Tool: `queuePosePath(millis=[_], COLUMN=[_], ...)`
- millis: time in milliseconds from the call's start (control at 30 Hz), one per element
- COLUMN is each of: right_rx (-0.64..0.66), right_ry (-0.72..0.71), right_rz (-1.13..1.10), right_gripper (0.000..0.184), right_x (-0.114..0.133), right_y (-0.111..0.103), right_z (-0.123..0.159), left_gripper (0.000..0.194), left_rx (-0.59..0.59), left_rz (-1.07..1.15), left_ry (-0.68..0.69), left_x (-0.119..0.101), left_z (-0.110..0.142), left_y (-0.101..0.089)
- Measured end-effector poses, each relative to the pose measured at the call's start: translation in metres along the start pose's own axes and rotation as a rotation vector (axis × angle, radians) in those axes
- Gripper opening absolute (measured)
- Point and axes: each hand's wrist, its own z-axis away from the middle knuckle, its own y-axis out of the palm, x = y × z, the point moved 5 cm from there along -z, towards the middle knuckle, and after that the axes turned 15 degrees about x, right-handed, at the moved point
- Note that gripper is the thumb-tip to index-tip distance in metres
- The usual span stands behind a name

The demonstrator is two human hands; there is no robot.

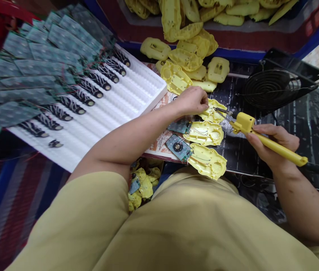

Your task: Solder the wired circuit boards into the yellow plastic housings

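In my right hand [275,145] is a yellow soldering iron [272,142] with a boxy front part, its metal tip pointing left. The tip reaches over the farthest of three yellow plastic shells [214,116] lying in a row. My left hand [192,101] is at that shell's left side, fingers pinched together; what is between them is hidden. The middle shell [204,132] and the near shell [208,161] lie open side up, with thin wires inside. A green circuit board [178,146] with a round black part sits beside the near shell, joined to it by wires.
A white foam tray [125,98] on the left carries many circuit boards [39,67] with wired black parts. More yellow shells [189,56] are piled behind, below a blue-rimmed bin [227,54]. A black fan [275,84] stands at the back right on the black work surface [312,146].
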Motion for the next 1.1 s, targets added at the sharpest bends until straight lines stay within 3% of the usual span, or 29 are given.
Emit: queuePosePath(millis=[300, 467, 600, 733, 800, 967, 1033, 1100], right_rx=[0.18, 0.018, 0.062, 0.055, 0.075, -0.044, -0.053, -0.011], right_ry=[-0.16, -0.171, -0.083, 0.045, 0.08, 0.01, -0.008, 0.007], right_rz=[-0.001, -0.014, 0.068, 0.087, 0.097, 0.114, 0.09, 0.072], right_gripper=[0.018, 0.015, 0.014, 0.048, 0.056, 0.022, 0.019, 0.03], right_x=[0.003, 0.005, 0.006, 0.003, 0.004, 0.016, 0.018, 0.018], right_y=[-0.005, -0.018, -0.017, -0.014, -0.01, -0.011, -0.012, -0.011], right_z=[-0.023, -0.019, -0.01, 0.001, 0.003, 0.005, 0.007, 0.009], left_gripper=[0.016, 0.013, 0.014, 0.014, 0.014, 0.016, 0.018, 0.018], left_rx=[-0.041, -0.045, -0.03, -0.034, -0.036, -0.115, -0.134, -0.113], left_rz=[0.003, 0.048, 0.053, 0.018, -0.007, -0.046, 0.014, 0.072], left_ry=[0.025, 0.06, 0.036, 0.033, 0.039, 0.06, 0.048, 0.014], left_x=[0.003, 0.006, 0.005, 0.003, 0.002, -0.002, -0.002, -0.003], left_z=[-0.002, -0.004, -0.004, -0.004, -0.003, 0.011, 0.019, 0.023], left_y=[0.0, 0.001, 0.0, 0.0, 0.0, -0.001, -0.002, -0.002])
